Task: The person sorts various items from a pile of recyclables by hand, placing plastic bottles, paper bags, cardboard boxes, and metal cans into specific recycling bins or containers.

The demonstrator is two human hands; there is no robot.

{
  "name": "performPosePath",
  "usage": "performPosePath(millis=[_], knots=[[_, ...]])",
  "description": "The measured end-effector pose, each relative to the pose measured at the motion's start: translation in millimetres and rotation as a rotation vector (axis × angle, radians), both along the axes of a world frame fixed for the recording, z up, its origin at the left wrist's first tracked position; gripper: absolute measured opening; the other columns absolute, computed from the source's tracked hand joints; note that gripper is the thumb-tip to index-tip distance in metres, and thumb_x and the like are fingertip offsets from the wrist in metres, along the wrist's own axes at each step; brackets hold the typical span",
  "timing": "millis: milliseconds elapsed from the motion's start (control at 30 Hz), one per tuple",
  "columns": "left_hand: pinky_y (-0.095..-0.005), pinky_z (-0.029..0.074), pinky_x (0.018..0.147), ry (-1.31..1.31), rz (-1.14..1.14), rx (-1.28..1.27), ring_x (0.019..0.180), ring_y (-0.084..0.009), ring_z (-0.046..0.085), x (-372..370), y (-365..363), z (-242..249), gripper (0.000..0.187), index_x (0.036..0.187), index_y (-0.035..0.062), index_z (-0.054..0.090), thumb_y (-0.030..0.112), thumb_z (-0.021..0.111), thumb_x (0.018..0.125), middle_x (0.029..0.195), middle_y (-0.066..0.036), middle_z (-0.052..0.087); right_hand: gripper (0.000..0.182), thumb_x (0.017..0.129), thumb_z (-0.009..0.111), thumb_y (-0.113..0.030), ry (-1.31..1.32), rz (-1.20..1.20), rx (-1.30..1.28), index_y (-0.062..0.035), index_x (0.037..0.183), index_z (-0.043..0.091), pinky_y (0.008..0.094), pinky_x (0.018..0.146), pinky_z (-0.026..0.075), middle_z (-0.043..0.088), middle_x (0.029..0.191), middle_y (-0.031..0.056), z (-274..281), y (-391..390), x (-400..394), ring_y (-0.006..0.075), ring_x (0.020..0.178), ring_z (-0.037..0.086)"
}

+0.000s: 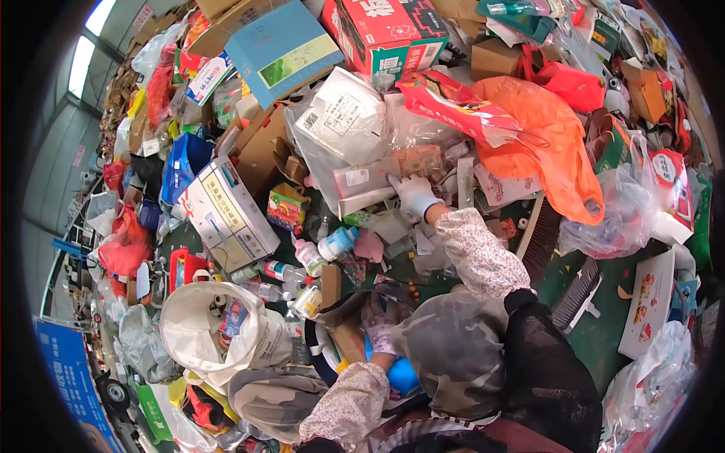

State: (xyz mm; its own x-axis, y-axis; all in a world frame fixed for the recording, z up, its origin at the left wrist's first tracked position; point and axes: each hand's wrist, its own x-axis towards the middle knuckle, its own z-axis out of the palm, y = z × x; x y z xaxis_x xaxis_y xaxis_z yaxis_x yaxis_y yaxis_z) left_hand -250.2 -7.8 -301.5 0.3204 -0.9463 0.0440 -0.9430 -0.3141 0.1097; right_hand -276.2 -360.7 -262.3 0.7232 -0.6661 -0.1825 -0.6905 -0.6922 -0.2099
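My right hand (417,198), in a pale glove with a floral sleeve above it, reaches into the heap. Its fingers are stretched out, with a fingertip at the edge of a flat pinkish-grey package (365,178). Just beyond lies a clear plastic bag (326,143) around a white labelled packet (349,113). My left hand (380,323), also gloved, is lower and close to my body, over a dark-rimmed opening beside a small brown carton (349,342). Its fingers are partly in shadow, so I cannot make out a grip. Something bright blue (402,375) shows below it.
A white bucket (219,291) with small items stands at left. Plastic bottles (337,243) lie between it and the heap. Around are a long white carton (230,215), an orange bag (529,132), a red box (385,34) and a dark brush (578,294) on the green surface.
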Motion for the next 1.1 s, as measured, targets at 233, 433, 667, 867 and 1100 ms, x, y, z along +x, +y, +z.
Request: performPosePath(millis=[233,433,667,867,1100], knots=[[-0.0476,0.029,0.105,-0.016,0.008,0.007,0.128,-0.0388,0.035,7.9,0.4,-13.0,0.048,0.122,0.0128,0.057,0.039,0.058,0.082,0.144,-0.021,0.034,0.021,0.077,0.061,-0.013,0.02,0.354,-0.216,-0.0024,0.094,0.068,0.0392,0.073,0.054,0.066,0.097,0.0144,-53.9,71.0,-10.0,0.0296,0.091,0.065],[-0.0486,0.029,0.105,0.018,0.048,-0.055,0.126,-0.0401,0.036,1.8,-9.3,0.6,0.047,0.12,0.013,0.057,0.039,0.058,0.081,0.144,-0.021,0.035,0.022,0.076,0.058,-0.019,-0.054,0.411,-0.046,-0.0066,0.09,0.069,0.0421,0.07,0.054,0.069,0.085,0.0156,-23.8,110.0,-29.8,0.031,0.08,0.068],[-0.0491,0.031,0.103,0.051,0.048,-0.026,0.125,-0.0407,0.037,3.1,-10.0,7.7,0.048,0.119,0.0106,0.058,0.039,0.061,0.08,0.143,-0.021,0.036,0.022,0.075,0.063,-0.016,-0.971,-0.382,0.541,0.0011,0.089,0.066,0.0325,0.062,0.05,0.067,0.075,0.0135,-21.0,40.9,-93.1,0.0195,0.068,0.064],[-0.0487,0.03,0.104,0.042,0.062,-0.032,0.127,-0.0398,0.036,3.7,-8.8,-0.4,0.047,0.117,0.0111,0.06,0.04,0.062,0.08,0.142,-0.02,0.037,0.029,0.077,0.067,-0.005,-1.203,-0.561,1.283,0.0038,0.104,0.063,0.0321,0.074,0.056,0.068,0.09,0.0107,23.6,18.0,-196.0,0.0198,0.081,0.068],[-0.0479,0.031,0.103,0.013,0.062,-0.004,0.126,-0.039,0.038,4.5,-12.2,5.7,0.046,0.117,0.0121,0.06,0.039,0.061,0.08,0.14,-0.02,0.039,0.045,0.075,0.074,-0.027,-0.494,-0.377,0.949,-0.0043,0.113,0.066,0.0317,0.085,0.05,0.068,0.106,0.0126,-26.3,57.3,-166.5,0.0217,0.097,0.064]])
